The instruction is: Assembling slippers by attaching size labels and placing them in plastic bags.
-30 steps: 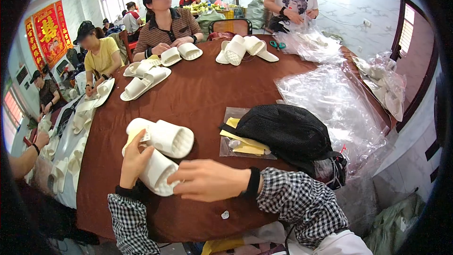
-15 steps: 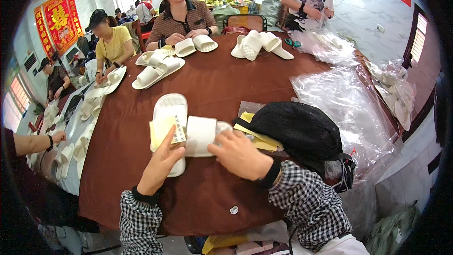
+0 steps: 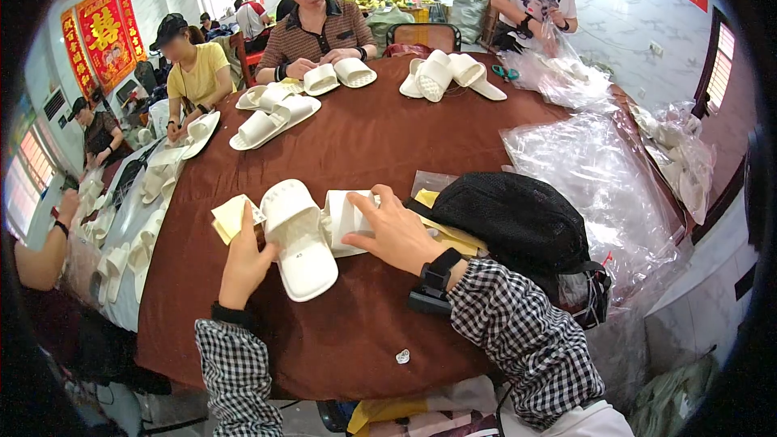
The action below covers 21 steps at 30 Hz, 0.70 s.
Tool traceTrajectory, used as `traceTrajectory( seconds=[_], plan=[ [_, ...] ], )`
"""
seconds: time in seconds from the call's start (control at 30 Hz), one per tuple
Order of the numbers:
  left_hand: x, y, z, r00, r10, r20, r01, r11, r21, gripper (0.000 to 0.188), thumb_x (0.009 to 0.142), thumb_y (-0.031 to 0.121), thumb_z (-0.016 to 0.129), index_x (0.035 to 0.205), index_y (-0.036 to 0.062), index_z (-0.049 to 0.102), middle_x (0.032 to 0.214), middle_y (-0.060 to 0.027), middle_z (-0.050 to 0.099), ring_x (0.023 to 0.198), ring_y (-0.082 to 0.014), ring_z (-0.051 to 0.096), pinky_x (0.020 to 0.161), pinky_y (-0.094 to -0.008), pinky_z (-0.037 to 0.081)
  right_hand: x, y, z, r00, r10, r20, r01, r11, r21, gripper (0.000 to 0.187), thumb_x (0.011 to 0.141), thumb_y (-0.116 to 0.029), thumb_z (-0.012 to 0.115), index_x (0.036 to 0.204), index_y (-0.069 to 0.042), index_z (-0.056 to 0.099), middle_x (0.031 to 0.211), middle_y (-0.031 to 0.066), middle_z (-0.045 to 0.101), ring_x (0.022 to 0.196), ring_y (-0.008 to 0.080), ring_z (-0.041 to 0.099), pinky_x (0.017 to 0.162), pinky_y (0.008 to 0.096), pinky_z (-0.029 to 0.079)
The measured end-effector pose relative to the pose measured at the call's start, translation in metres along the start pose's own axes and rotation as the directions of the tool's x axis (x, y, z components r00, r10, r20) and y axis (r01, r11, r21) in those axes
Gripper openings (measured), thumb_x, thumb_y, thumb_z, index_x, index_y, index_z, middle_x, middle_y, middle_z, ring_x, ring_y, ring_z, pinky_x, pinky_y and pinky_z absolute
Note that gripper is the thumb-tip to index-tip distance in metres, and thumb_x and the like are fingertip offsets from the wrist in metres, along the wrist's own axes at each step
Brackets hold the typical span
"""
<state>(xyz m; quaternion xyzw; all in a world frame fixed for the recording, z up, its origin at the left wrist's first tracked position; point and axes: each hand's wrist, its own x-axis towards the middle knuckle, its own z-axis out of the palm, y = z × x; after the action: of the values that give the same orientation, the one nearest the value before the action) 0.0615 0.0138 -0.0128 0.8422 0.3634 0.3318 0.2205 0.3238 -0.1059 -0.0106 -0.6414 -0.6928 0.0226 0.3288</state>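
White open-toed moulded slipper (image 3: pixel 299 247) footbed-up on the brown cloth-covered bench (image 3: pixel 340 146), right by a left hand (image 3: pixel 246 264) clamped on pale-yellow paper sheets (image 3: pixel 227 222), matching white slipper (image 3: pixel 337 218) under a loosely spread right hand (image 3: pixel 405 236), probably just for steadying.

Gathered black-and-white gingham sleeves (image 3: pixel 522 332) occupied the lower left-centre and lower right; black wristbands (image 3: pixel 231 314) bordered them, the right bearing a boxy black module (image 3: pixel 429 302).

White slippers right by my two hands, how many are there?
2: one white slide slipper beside your left hand, a second slipper partly covered by your right hand. Others could be hidden underneath.
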Motion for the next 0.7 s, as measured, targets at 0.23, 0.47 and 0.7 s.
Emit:
traceTrajectory(
  seconds=[0.23, 0.47, 0.7],
  plan=[
    [0.016, -0.034, -0.018, 0.978, -0.113, -0.176, 0.127, 0.990, 0.066, 0.066, 0.081, -0.007, 0.045, 0.147, -0.0066, 0.033, 0.105, -0.0254, 0.064, 0.093, -0.0306, 0.066, 0.085, -0.0361, 0.050, 0.002, 0.016, -0.001, 0.996, 0.004, 0.086, -0.037, 0.924, 0.381, 0.055, 0.087, -0.016, 0.071, 0.137, -0.010, 0.049, 0.116, 0.0219, 0.058, 0.097, 0.0306, 0.064, 0.089, 0.0378, 0.051],
    [0.004, -0.036, -0.033, 0.915, -0.168, -0.366, 0.167, 0.985, -0.037, 0.062, 0.088, -0.001, 0.051, 0.148, -0.0025, 0.035, 0.104, -0.0179, 0.066, 0.090, -0.0232, 0.064, 0.082, -0.0335, 0.050, 0.004, 0.010, -0.030, 0.979, 0.125, 0.162, -0.193, 0.829, 0.525, 0.028, 0.089, -0.009, 0.056, 0.117, -0.005, 0.054, 0.093, 0.0054, 0.059, 0.085, 0.0136, 0.055, 0.080, 0.0295, 0.046],
    [-0.008, -0.005, -0.003, 0.982, -0.137, -0.132, 0.117, 0.982, -0.151, 0.054, 0.089, 0.005, 0.054, 0.141, -0.0055, 0.043, 0.120, -0.0214, 0.064, 0.108, -0.0295, 0.064, 0.093, -0.0343, 0.049, 0.004, 0.017, -0.045, 0.998, -0.041, 0.045, 0.017, 0.899, 0.438, 0.038, 0.089, -0.038, 0.067, 0.106, -0.005, 0.061, 0.102, 0.0143, 0.061, 0.099, 0.0268, 0.058, 0.087, 0.0376, 0.046]
  ],
)
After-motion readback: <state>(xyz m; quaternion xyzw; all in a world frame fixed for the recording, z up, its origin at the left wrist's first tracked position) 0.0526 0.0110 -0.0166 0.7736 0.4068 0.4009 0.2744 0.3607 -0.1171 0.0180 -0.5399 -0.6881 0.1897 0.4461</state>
